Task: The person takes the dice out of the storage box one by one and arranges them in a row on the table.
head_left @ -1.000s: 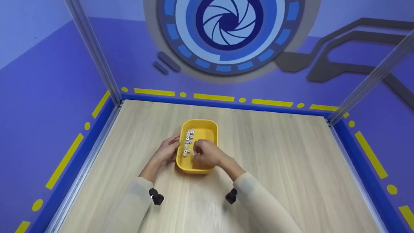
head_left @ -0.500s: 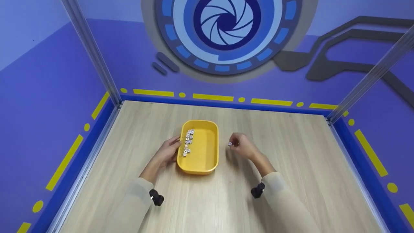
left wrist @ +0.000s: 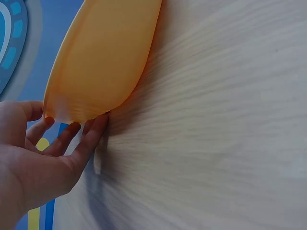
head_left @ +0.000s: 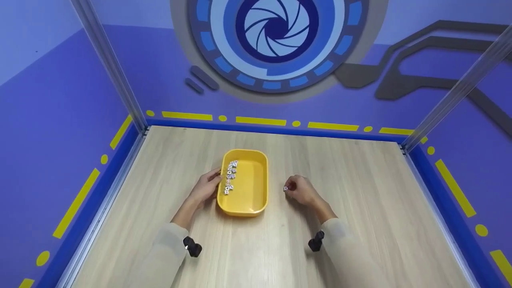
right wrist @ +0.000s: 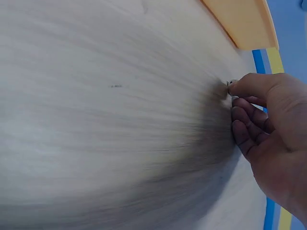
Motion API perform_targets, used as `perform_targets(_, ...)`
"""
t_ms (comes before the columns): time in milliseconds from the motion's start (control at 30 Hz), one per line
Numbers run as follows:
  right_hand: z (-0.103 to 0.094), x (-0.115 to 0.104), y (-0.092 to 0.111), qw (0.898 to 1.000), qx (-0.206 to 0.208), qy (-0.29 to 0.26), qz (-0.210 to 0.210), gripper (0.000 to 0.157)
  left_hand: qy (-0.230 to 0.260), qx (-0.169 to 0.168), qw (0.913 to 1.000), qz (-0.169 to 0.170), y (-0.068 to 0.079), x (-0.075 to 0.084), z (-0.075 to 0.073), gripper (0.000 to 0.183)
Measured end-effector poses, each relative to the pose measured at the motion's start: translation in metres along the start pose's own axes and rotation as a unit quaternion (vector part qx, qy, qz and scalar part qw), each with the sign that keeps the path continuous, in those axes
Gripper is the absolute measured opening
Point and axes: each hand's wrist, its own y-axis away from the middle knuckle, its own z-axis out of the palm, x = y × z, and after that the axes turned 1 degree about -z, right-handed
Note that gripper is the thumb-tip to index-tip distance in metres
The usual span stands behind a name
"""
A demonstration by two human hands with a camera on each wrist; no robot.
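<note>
A yellow plastic box point(head_left: 248, 182) stands in the middle of the table, with several small white dice point(head_left: 229, 176) gathered along its left side. My left hand point(head_left: 205, 188) holds the box by its left wall. In the left wrist view, the thumb point(left wrist: 32, 109) is at the rim and the other fingers lie against the wall and lower edge. To the right of the box, my right hand point(head_left: 303, 191) pinches one die point(head_left: 285, 188) between thumb and fingertips, low at the tabletop. In the right wrist view, the thumb mostly hides that die point(right wrist: 232, 83).
The light wood tabletop point(head_left: 360, 200) has blue-purple panels point(head_left: 260, 100) at its back and sides. Metal corner posts point(head_left: 116, 68) stand at the back corners. A black wrist device point(head_left: 316, 241) sits at each sleeve cuff.
My right hand has lifted a die out of the box, carried it right, and lowered it toward the tabletop. The left hand stays on the box's left side.
</note>
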Motion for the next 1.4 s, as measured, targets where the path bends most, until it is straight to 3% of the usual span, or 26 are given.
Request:
perform_targets(300,0.002,0.006,0.003,0.998,-0.004,-0.064,0.03,0.009,0.004,-0.005,0.9999,0.008,0.0,-0.001,0.001,0.046)
perform_targets(533,0.004,0.006,0.003,0.996,-0.005,-0.068,0.059,0.012,0.02,0.005,0.9998,0.007,-0.002,-0.007,-0.001,0.044)
perform_targets(800,-0.009,-0.004,-0.002,0.997,-0.036,-0.055,0.043,0.018,0.02,0.009,0.9997,0.009,-0.002,-0.004,-0.001,0.046)
perform_targets(867,-0.01,-0.011,-0.004,0.998,-0.025,-0.054,0.035,0.019,0.024,0.008,0.9996,0.01,-0.003,-0.003,-0.002,0.046)
perform_targets(1000,-0.004,-0.033,-0.01,0.998,0.038,-0.049,-0.002,0.02,0.032,0.005,0.9995,0.001,-0.005,-0.003,-0.004,0.045)
perform_targets(1167,0.011,-0.071,-0.022,0.988,0.101,-0.065,-0.096,0.021,0.055,-0.015,0.9984,0.0,-0.008,-0.003,-0.007,0.045)
perform_targets(1267,0.027,-0.096,-0.029,0.982,0.097,-0.08,-0.14,0.021,0.071,-0.033,0.9969,0.004,-0.009,-0.003,-0.008,0.047)
perform_targets(1400,0.058,-0.125,-0.036,0.986,0.048,-0.072,-0.145,0.021,0.08,-0.031,0.9963,0.002,-0.009,-0.005,-0.006,0.048)
